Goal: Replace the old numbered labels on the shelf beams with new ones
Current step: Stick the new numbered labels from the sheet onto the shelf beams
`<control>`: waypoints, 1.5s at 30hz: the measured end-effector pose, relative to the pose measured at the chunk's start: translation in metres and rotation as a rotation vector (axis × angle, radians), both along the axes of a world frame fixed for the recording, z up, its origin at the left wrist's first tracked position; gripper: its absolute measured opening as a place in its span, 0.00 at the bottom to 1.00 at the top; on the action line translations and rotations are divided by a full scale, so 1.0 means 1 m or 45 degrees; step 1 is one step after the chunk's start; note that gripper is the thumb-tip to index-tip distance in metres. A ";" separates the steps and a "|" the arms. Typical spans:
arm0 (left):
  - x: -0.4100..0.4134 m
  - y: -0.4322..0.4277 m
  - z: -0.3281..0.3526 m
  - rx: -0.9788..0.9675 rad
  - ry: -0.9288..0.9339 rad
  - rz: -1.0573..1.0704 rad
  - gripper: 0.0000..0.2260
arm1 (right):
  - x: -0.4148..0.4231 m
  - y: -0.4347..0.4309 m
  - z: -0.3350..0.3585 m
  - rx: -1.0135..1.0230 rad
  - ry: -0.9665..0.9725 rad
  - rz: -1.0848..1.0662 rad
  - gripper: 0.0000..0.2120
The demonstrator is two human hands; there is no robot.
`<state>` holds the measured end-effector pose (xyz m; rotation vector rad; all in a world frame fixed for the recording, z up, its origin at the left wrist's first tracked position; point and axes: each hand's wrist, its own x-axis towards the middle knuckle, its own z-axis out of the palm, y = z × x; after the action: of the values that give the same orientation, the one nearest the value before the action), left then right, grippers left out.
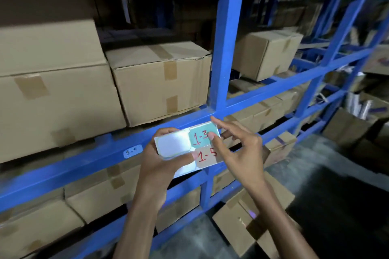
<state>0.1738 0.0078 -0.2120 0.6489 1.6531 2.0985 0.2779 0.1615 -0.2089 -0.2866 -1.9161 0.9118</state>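
Observation:
My left hand (160,157) grips a sticker sheet (174,143) from its left end, in front of the blue shelf beam (88,160). The sheet carries a teal label "1-3" (201,135) and a tan label "1-5" (207,157), both written in red; its left part is blank white. My right hand (237,143) pinches the right edge of the teal label between thumb and forefinger. An old white label "1-4" (132,151) is stuck on the beam, left of my hands.
Taped cardboard boxes (162,82) fill the shelves above and below the beam. A blue upright post (225,48) stands just behind my hands. More boxes (246,223) lie on the grey floor at the lower right.

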 end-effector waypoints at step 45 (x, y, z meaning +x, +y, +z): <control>0.017 0.246 0.004 -0.273 0.159 0.160 0.26 | 0.001 0.279 -0.017 0.338 0.026 0.363 0.15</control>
<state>0.1909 0.2537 -0.2082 0.6322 2.0025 1.9602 0.2784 0.4405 -0.2258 0.1568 -2.0637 0.8245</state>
